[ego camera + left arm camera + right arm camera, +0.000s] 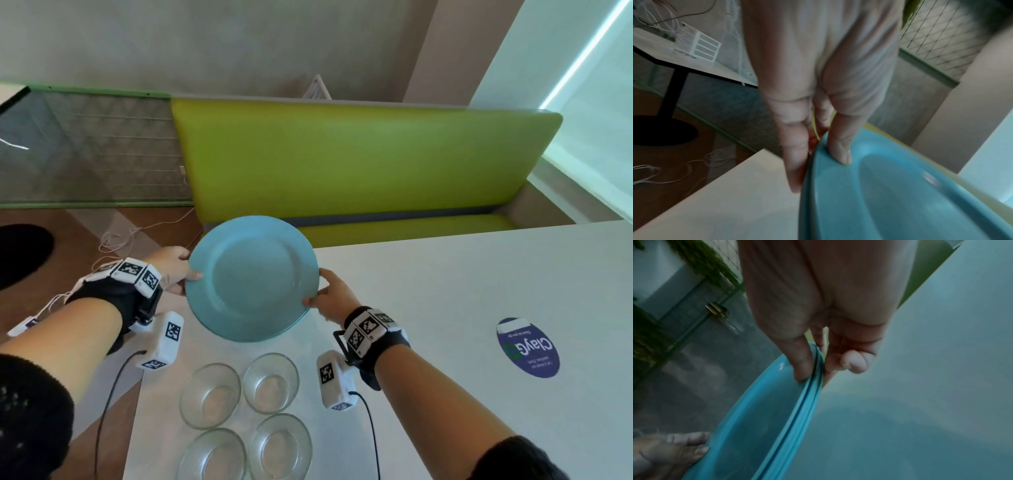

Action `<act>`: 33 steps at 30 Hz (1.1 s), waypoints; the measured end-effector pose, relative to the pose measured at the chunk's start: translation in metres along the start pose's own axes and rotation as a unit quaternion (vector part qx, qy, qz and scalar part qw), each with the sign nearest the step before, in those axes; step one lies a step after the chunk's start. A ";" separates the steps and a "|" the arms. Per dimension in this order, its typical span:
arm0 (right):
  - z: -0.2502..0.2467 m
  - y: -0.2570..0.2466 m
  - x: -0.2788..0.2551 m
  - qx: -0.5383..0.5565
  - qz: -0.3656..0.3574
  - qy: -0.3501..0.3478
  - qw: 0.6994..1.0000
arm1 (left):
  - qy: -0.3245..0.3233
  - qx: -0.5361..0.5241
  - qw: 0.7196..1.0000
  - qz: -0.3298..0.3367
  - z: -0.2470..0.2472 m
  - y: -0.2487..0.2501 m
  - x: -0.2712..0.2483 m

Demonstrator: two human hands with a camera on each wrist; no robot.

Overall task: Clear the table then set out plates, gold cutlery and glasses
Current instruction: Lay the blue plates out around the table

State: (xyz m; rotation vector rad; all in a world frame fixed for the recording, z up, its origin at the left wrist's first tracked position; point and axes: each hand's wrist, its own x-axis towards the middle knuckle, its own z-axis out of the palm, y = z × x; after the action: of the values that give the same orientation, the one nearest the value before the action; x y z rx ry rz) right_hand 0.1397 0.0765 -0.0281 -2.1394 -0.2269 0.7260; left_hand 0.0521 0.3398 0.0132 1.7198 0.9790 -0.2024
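A stack of blue plates hangs tilted above the near left corner of the white table. My left hand grips its left rim, thumb on top and fingers beneath. My right hand pinches the right rim, thumb on the upper face and fingers under the stack, where several rim edges show. Several clear glass bowls stand on the table just in front of the plates, between my wrists. No cutlery shows in any view.
A green bench seat runs along the far side of the table. A round blue sticker lies on the table at the right. White cables lie on the brown floor at the left, near a black table base.
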 end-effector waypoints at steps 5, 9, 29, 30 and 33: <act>-0.043 -0.033 -0.046 0.076 -0.025 0.097 0.992 | -0.031 -0.034 0.995 0.090 0.006 0.046 -0.043; -0.075 -0.040 -0.102 0.109 -0.047 0.185 0.976 | -0.058 -0.035 0.986 0.153 0.022 0.064 -0.083; -0.094 0.073 -0.341 0.353 0.034 0.373 0.857 | -0.224 -0.227 0.940 0.121 0.148 -0.012 -0.254; -0.095 0.081 -0.343 0.351 0.049 0.388 0.851 | -0.223 -0.222 0.942 0.118 0.152 -0.016 -0.254; -0.100 0.101 -0.347 0.357 0.074 0.423 0.830 | -0.210 -0.217 0.946 0.117 0.161 -0.023 -0.251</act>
State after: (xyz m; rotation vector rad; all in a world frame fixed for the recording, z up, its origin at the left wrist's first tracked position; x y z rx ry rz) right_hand -0.0948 -0.1925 0.0862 -1.5491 0.6091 -0.1296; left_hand -0.0731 0.0755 0.0777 1.2979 0.4546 -0.1741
